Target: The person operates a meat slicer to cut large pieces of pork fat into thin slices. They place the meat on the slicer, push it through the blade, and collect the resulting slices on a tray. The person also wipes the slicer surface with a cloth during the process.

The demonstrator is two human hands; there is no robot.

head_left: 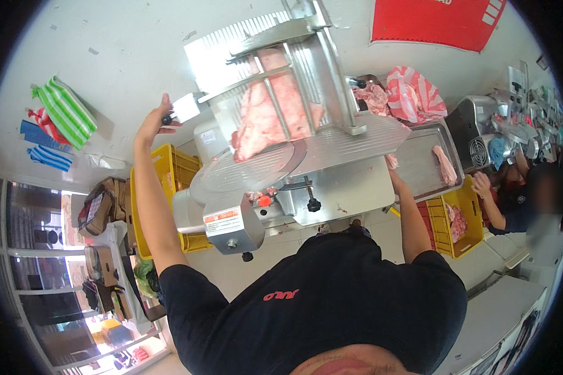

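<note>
My left hand (159, 125) grips the black handle (167, 118) at the left of a steel meat slicer's carriage (314, 59). A pink, fatty slab of meat (263, 122) lies in the carriage behind metal bars, over the ribbed plate (350, 147) and round blade housing (244, 178). My right hand (394, 172) is low at the machine's right, by the plate's edge; its fingers are largely hidden, with something pale pink at them. Right of it, a thin meat strip (445, 165) lies on a steel tray (419, 186).
Yellow crates (145, 194) flank the machine, the right one (460, 244) holding meat. Behind the tray sit meat pieces (372, 100) and a striped bag (415, 94). At far right are another slicer (475, 125) and a co-worker (513, 200). Folded bags (62, 112) lie at upper left.
</note>
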